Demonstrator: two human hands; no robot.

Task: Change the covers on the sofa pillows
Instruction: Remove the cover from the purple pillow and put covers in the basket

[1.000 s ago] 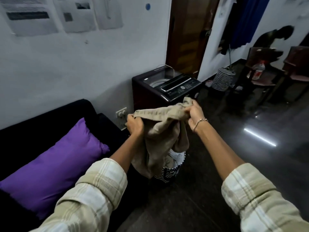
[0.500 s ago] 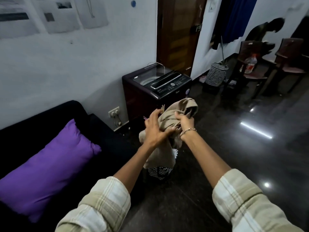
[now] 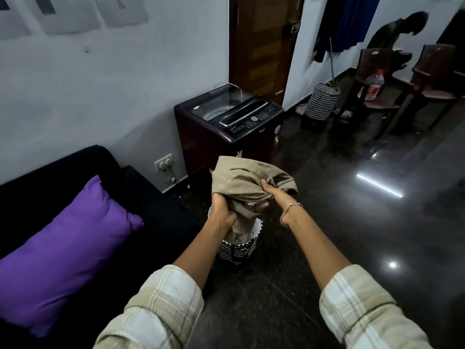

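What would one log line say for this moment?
left hand, right hand: grip beige cover | cover: bunched above zigzag basket | purple pillow: on black sofa

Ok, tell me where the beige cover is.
Mid-frame in the head view: the cover is bunched in the left hand and right hand, over the zigzag basket, in front of the washer.
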